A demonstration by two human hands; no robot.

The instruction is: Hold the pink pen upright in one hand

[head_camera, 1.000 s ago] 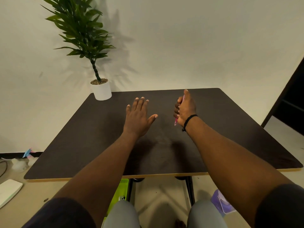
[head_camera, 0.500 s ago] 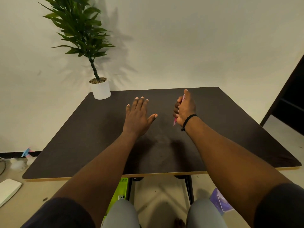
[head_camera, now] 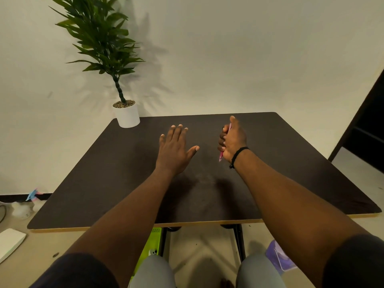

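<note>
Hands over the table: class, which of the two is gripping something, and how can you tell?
The right hand: its fingers curl round a pink pen. The left hand is flat, fingers straight, holding nothing.

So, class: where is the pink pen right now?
In the head view, the pen is gripped in the right hand, above the table, right of the open left hand.

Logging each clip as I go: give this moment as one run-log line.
left hand: open, fingers straight, over table | right hand: grips pink pen | far-left corner: potted plant
</note>
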